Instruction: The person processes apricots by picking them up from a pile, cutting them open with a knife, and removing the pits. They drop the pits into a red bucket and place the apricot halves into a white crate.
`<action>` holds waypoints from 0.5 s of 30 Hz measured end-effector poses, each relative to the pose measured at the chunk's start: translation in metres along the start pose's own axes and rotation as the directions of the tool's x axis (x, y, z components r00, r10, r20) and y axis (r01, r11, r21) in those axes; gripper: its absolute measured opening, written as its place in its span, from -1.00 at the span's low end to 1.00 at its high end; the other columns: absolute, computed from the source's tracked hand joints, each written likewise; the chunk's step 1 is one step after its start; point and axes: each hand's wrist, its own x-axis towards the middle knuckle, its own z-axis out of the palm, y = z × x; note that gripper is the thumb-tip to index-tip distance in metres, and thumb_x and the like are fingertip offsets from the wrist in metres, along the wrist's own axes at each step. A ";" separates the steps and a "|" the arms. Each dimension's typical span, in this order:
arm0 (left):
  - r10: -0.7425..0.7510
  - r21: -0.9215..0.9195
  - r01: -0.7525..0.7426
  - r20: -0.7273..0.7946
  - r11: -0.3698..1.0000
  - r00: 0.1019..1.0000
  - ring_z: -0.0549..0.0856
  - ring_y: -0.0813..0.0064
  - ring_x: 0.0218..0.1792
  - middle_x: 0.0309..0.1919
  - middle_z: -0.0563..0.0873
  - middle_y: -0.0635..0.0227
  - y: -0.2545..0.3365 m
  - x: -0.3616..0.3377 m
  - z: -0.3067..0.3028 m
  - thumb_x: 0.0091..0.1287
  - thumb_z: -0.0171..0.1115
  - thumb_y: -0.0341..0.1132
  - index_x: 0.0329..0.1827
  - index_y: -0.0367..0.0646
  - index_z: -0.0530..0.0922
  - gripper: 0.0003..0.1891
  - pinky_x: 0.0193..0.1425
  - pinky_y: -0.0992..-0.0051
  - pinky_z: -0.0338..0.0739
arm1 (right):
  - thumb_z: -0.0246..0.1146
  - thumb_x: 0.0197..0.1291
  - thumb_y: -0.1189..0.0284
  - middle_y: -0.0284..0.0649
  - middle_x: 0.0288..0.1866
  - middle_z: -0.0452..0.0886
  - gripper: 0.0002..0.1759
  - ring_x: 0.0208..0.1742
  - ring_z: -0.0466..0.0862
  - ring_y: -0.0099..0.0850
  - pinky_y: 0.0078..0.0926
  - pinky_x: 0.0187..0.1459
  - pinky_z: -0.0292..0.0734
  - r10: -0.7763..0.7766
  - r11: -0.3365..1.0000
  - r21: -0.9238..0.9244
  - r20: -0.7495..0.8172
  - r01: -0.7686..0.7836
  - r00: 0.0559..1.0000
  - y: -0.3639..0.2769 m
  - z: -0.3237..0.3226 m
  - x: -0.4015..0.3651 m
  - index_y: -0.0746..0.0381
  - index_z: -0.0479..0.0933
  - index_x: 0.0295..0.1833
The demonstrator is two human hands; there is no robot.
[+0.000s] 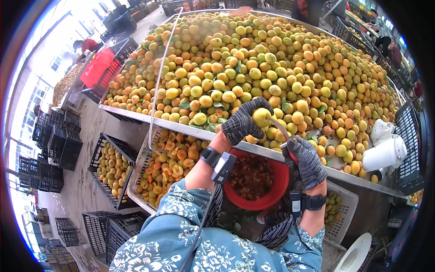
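Observation:
My left hand (pixel 244 122), in a dark grey knit glove, grips a yellow apricot (pixel 261 117) between thumb and fingers near the table's front edge. My right hand (pixel 306 162), gloved alike, is closed around a small knife with a thin curved blade (pixel 279 128). The blade reaches up to the right side of the apricot. Below both hands, a red bucket (pixel 286 181) contains brown pits. Beyond them a big heap of whole apricots (pixel 253 59) covers the metal-edged table (pixel 190 131), with some green leaves among the fruit.
At the left a light plastic basket (pixel 134 186) is filled with halved apricots. A black crate (pixel 118 199) of apricots stands beside it. Toward the right are a white jug (pixel 385 153) and another pale basket (pixel 349 213). A metal rod frame (pixel 162 72) rises over the table's left side.

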 end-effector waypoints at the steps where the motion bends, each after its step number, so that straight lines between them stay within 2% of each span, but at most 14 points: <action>1: 0.028 -0.047 -0.027 0.014 0.999 1.000 0.52 0.56 -0.03 -0.14 0.57 0.50 0.003 -0.001 0.000 -0.43 0.45 -0.58 -0.10 -0.07 0.55 -0.35 0.18 0.48 0.41 | 0.17 0.31 0.19 -0.44 -0.50 0.47 -0.76 -0.61 0.34 -0.70 -0.77 -0.58 0.20 -0.062 0.995 -0.076 0.031 0.064 0.998 -0.001 0.000 -0.003 0.14 0.54 -0.25; 2: 0.056 -0.095 -0.054 0.027 0.994 0.998 0.52 0.57 -0.03 -0.13 0.56 0.50 0.005 -0.002 0.001 -0.42 0.45 -0.57 -0.10 -0.06 0.55 -0.36 0.18 0.48 0.41 | 0.16 0.31 0.16 -0.44 -0.51 0.47 -0.73 -0.63 0.33 -0.70 -0.76 -0.61 0.19 -0.120 0.980 -0.150 0.066 0.129 0.991 -0.002 -0.001 -0.005 0.14 0.52 -0.28; 5: 0.067 -0.129 -0.066 0.003 0.990 0.998 0.52 0.57 -0.02 -0.14 0.56 0.51 0.009 -0.001 0.010 -0.39 0.46 -0.56 -0.08 -0.08 0.54 -0.36 0.18 0.49 0.41 | 0.14 0.32 0.10 -0.44 -0.57 0.44 -0.67 -0.68 0.32 -0.68 -0.74 -0.65 0.14 -0.140 0.974 -0.168 0.070 0.150 0.988 0.004 0.011 -0.011 0.15 0.53 -0.27; 6: 0.034 -0.118 -0.039 -0.050 0.992 0.998 0.52 0.57 -0.01 -0.13 0.57 0.50 0.008 -0.002 0.012 -0.35 0.45 -0.56 -0.05 -0.09 0.53 -0.37 0.18 0.50 0.42 | 0.22 0.33 0.39 -0.31 -0.35 0.56 -0.85 -0.39 0.58 -0.55 -0.72 -0.40 0.47 -0.486 0.701 -0.538 0.122 0.469 0.866 0.009 0.007 -0.003 0.24 0.51 -0.10; 7: 0.035 -0.117 -0.041 -0.053 0.992 0.998 0.52 0.57 -0.01 -0.13 0.57 0.50 0.006 -0.002 0.012 -0.35 0.45 -0.56 -0.05 -0.09 0.53 -0.37 0.18 0.50 0.42 | 0.22 0.33 0.39 -0.31 -0.35 0.56 -0.85 -0.39 0.58 -0.55 -0.72 -0.40 0.47 -0.486 0.699 -0.538 0.124 0.471 0.865 0.009 -0.001 -0.003 0.24 0.51 -0.10; 8: 0.037 -0.157 -0.048 -0.068 0.987 0.997 0.53 0.56 -0.01 -0.12 0.57 0.50 0.004 -0.003 0.012 -0.34 0.45 -0.56 -0.04 -0.09 0.53 -0.37 0.18 0.50 0.42 | 0.20 0.34 0.27 -0.33 -0.44 0.53 -0.77 -0.51 0.52 -0.58 -0.72 -0.51 0.39 -0.237 0.969 -0.066 0.034 0.239 0.971 0.004 -0.008 -0.002 0.23 0.51 -0.11; 9: 0.041 -0.195 -0.057 -0.084 0.979 0.996 0.53 0.56 0.00 -0.12 0.58 0.49 0.004 -0.002 0.011 -0.32 0.45 -0.56 -0.02 -0.10 0.52 -0.36 0.19 0.50 0.42 | 0.18 0.35 0.15 -0.35 -0.52 0.50 -0.68 -0.63 0.46 -0.61 -0.73 -0.62 0.32 0.040 0.900 0.429 0.089 -0.074 0.995 -0.003 -0.009 -0.001 0.21 0.52 -0.13; 10: 0.043 -0.193 -0.059 -0.083 0.979 0.996 0.53 0.56 0.00 -0.12 0.58 0.49 0.004 -0.001 0.011 -0.32 0.45 -0.56 -0.02 -0.10 0.52 -0.36 0.19 0.50 0.42 | 0.13 0.32 -0.04 -0.40 -0.66 0.43 -0.54 -0.81 0.28 -0.63 -0.72 -0.77 0.11 -0.038 0.932 0.355 -0.099 0.071 0.994 0.000 -0.001 0.004 0.18 0.52 -0.19; 11: 0.038 -0.159 -0.055 -0.107 0.986 0.994 0.54 0.55 -0.01 -0.12 0.58 0.47 0.004 -0.001 0.011 -0.29 0.47 -0.56 -0.01 -0.11 0.51 -0.36 0.18 0.50 0.44 | 0.13 0.32 -0.04 -0.40 -0.66 0.43 -0.54 -0.81 0.28 -0.63 -0.72 -0.77 0.11 -0.039 0.932 0.356 -0.100 0.073 0.994 -0.003 -0.002 0.004 0.18 0.52 -0.19; 13: 0.026 -0.093 -0.041 -0.157 0.995 0.987 0.55 0.53 -0.02 -0.11 0.57 0.44 0.008 -0.002 0.013 -0.23 0.51 -0.56 0.03 -0.13 0.49 -0.37 0.15 0.49 0.47 | 0.16 0.32 0.00 -0.43 -0.69 0.41 -0.58 -0.83 0.28 -0.62 -0.69 -0.80 0.10 0.018 0.864 0.502 -0.129 0.050 0.992 -0.007 -0.007 0.005 0.18 0.50 -0.21; 14: 0.019 -0.105 -0.037 -0.168 0.994 0.986 0.57 0.58 -0.07 -0.13 0.59 0.43 0.011 -0.004 0.015 -0.04 0.41 -0.54 0.06 -0.13 0.50 -0.48 0.10 0.55 0.48 | 0.17 0.34 0.08 -0.43 -0.69 0.41 -0.64 -0.85 0.26 -0.63 -0.70 -0.82 0.09 -0.014 0.929 0.340 -0.351 0.142 0.936 0.005 -0.011 0.015 0.17 0.48 -0.23; 15: 0.017 -0.109 -0.036 -0.168 0.993 0.986 0.57 0.58 -0.07 -0.13 0.59 0.43 0.014 -0.005 0.016 -0.04 0.41 -0.54 0.06 -0.13 0.50 -0.48 0.10 0.55 0.48 | 0.17 0.34 0.08 -0.43 -0.69 0.41 -0.64 -0.85 0.26 -0.63 -0.70 -0.82 0.09 -0.012 0.930 0.339 -0.353 0.140 0.935 0.017 -0.018 0.025 0.17 0.48 -0.23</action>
